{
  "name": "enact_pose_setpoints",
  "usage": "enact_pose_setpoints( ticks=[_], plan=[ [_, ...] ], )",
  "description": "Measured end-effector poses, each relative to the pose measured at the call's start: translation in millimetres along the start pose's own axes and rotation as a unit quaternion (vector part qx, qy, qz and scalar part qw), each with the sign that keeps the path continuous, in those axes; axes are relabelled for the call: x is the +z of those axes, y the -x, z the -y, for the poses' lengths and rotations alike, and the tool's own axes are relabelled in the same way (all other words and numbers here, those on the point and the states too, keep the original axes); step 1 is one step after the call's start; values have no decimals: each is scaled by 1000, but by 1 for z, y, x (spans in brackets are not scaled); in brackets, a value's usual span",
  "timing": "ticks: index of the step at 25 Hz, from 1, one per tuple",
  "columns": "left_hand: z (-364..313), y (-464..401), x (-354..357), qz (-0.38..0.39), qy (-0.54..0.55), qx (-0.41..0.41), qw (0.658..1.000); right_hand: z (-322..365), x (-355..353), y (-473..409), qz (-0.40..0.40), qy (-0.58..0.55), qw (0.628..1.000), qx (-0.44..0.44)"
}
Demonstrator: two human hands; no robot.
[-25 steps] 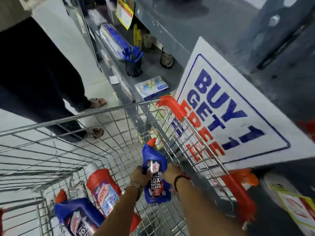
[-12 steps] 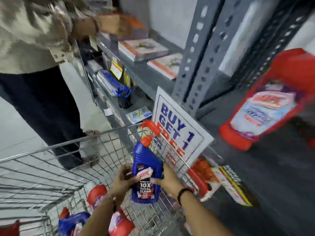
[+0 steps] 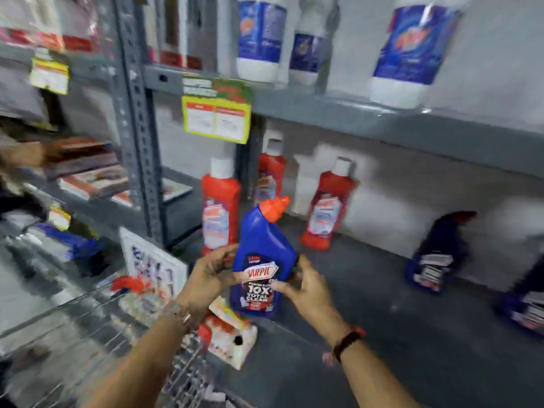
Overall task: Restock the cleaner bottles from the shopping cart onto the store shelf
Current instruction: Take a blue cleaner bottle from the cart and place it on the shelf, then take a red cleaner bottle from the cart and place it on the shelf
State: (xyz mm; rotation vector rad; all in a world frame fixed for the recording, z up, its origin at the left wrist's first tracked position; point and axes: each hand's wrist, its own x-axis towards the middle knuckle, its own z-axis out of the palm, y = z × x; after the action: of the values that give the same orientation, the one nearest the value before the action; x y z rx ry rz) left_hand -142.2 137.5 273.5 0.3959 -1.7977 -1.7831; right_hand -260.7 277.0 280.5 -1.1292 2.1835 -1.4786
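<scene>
cart (image 3: 88, 325): wire basket, lower left, blurry.
left hand (image 3: 212, 272): fingers wrapped on the bottle's left side.
blue cleaner bottle (image 3: 262, 260): you've got it upright in the air, just over the shelf (image 3: 382, 304) edge; looks full, so fairly heavy, slick plastic, grip the body, not the orange cap.
right hand (image 3: 306, 290): clasping its right side.
red bottles (image 3: 326, 207): standing behind.
</scene>
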Motion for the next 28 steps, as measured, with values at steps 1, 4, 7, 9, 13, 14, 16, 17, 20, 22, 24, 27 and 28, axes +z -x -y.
enact_pose_setpoints(
  ticks=[1,4,7,9,13,14,16,17,20,22,24,27,28],
  plan=[
    [-5,-11,25,21,-4,5,1000,-4,-24,3,-27,-2,1000,3],
    [-5,-36,102,81,-3,0,997,-27,-90,21,-108,2,994,33],
    [5,-49,174,145,-7,-14,989,-59,-144,46,-187,-3,980,71],
    [16,-48,211,175,-10,-19,984,-79,-166,62,-217,4,972,87],
    [45,-38,249,188,-2,-48,981,-105,-178,84,-238,9,961,139],
    [48,-36,252,189,3,-47,981,-107,-175,87,-255,2,956,142],
    [52,-34,250,169,-14,-39,985,-105,-162,94,-342,24,928,145],
    [53,-31,241,144,-23,-35,989,-103,-147,97,-399,43,907,128],
    [56,-17,184,60,-70,4,996,-89,-81,99,-425,72,902,27],
    [68,5,109,-13,-138,9,990,-74,-18,90,-302,39,952,-13],
    [87,39,21,-119,-185,-35,975,-61,46,71,-165,11,986,-31],
    [124,109,-119,-305,-199,-179,914,-44,172,41,83,14,996,-5],
    [138,129,-153,-337,-188,-231,893,-43,210,33,163,26,986,21]
  ],
)
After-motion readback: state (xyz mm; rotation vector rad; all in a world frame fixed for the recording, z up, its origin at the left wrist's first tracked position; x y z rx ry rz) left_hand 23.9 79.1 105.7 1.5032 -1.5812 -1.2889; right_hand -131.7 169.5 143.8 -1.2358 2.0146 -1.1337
